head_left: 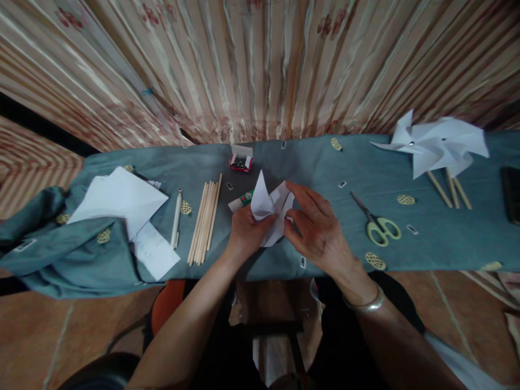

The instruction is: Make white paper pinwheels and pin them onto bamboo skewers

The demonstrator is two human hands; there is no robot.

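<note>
Head view of a bench covered by a teal cloth (430, 238). The folded white paper (268, 208) sits at centre, between both hands and lifted slightly off the cloth, one pointed flap standing up. The left hand (246, 230) is curled closed around the paper's lower left part, fingers wrapped beneath and thumb on top. The right hand (317, 227) lies with fingers stretched almost flat, their tips on the paper's right flap; whether its thumb pinches from below cannot be told. A bracelet (368, 306) circles the right wrist. A glue stick (242, 200) lies just behind the left hand, a small red pin box (241, 161) farther back. Left of the hands: wooden sticks (205, 222), a pen (176, 219), loose sheets (122, 200). Right of them: scissors (376, 223) and, far right, finished pinwheels (434, 143)
</note>
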